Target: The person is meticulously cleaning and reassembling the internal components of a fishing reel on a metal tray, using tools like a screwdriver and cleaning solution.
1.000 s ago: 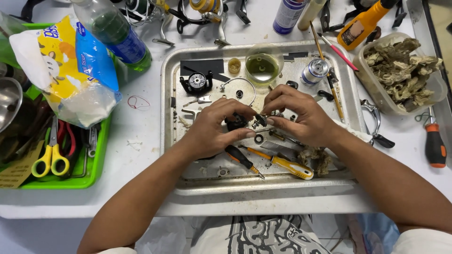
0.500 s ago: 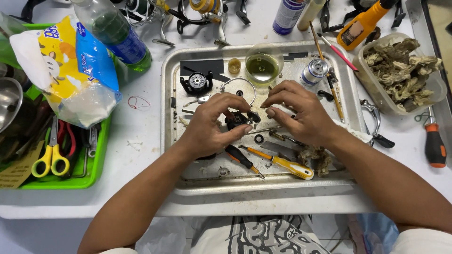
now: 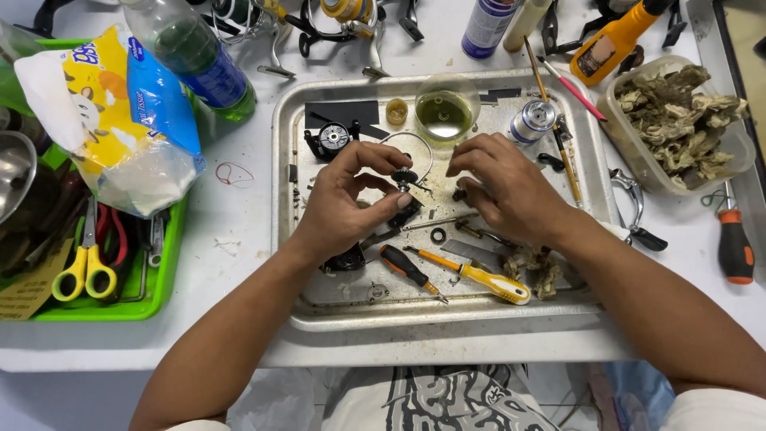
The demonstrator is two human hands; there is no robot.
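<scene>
Both hands work over a metal tray (image 3: 281,239) full of small parts. My left hand (image 3: 343,207) pinches a black reel body with a small black gear (image 3: 404,176) on top, held just above the tray. My right hand (image 3: 507,191) is a little to the right, its fingertips closed on a small dark part (image 3: 459,192). Below the hands lie a black-handled screwdriver (image 3: 405,266), a yellow-handled screwdriver (image 3: 488,281) and a black washer (image 3: 437,235). A glass bowl of greenish liquid (image 3: 444,112), a silver spool (image 3: 531,121) and another black reel piece (image 3: 331,140) sit at the tray's far side.
A green tray (image 3: 163,279) with yellow and red scissors (image 3: 88,267) stands at the left, under a tissue bag (image 3: 120,120) and a green bottle (image 3: 199,64). At the right are a plastic tub of dirty rags (image 3: 678,120), a red-handled screwdriver (image 3: 735,249) and an orange bottle (image 3: 610,40).
The hands were pressed together on the black part; now they have drawn apart. My left hand has lifted the reel body with the gear, and my right hand has shifted right.
</scene>
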